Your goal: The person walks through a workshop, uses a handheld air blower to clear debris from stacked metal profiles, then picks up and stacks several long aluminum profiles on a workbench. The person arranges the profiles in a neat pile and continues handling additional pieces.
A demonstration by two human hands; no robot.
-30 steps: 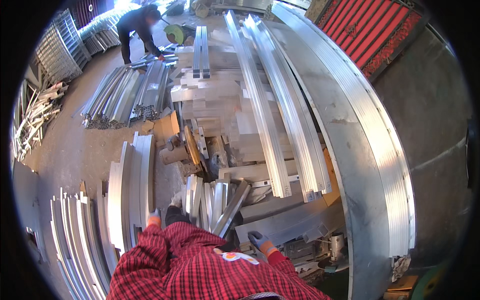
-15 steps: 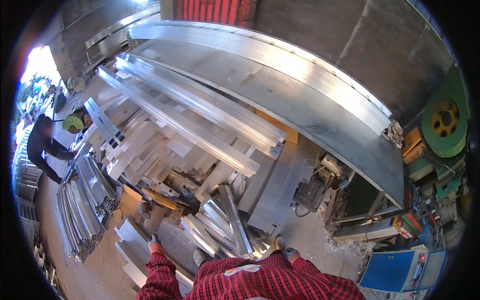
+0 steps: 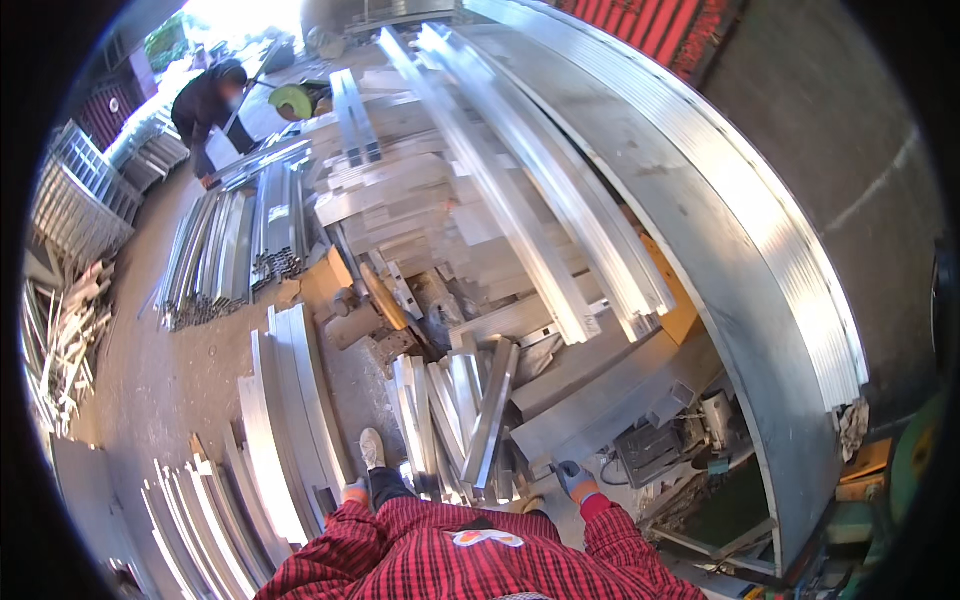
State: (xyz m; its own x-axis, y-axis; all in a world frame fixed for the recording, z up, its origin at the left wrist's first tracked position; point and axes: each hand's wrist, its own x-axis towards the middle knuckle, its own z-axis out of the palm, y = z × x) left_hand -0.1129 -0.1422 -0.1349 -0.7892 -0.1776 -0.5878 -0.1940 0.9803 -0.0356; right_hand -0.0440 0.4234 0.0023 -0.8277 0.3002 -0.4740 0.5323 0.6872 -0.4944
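Observation:
My right hand (image 3: 577,480), in a grey glove with an orange cuff, hangs beside my body with its fingers apart and nothing in it. Just beyond it lies the near end of a wide silver metal profile (image 3: 570,430). My left hand (image 3: 355,492), also gloved, is low at my left side, beside the near end of some long metal profiles (image 3: 300,400) on the floor. Its fingers are mostly hidden. Between my hands and a little ahead leans a heap of short metal offcuts (image 3: 440,415).
Long bright profiles (image 3: 520,190) lie across a large pile of metal pieces ahead. A long metal bench (image 3: 690,215) curves along the right. Bundled tubes (image 3: 215,250) lie at left, near a person in dark clothes (image 3: 205,105) bending down. More profiles (image 3: 195,520) lie lower left.
My view has swung to the left, so the bench and pile have shifted right in it. The left-hand floor and stacks show more. My right hand has come further forward of my body.

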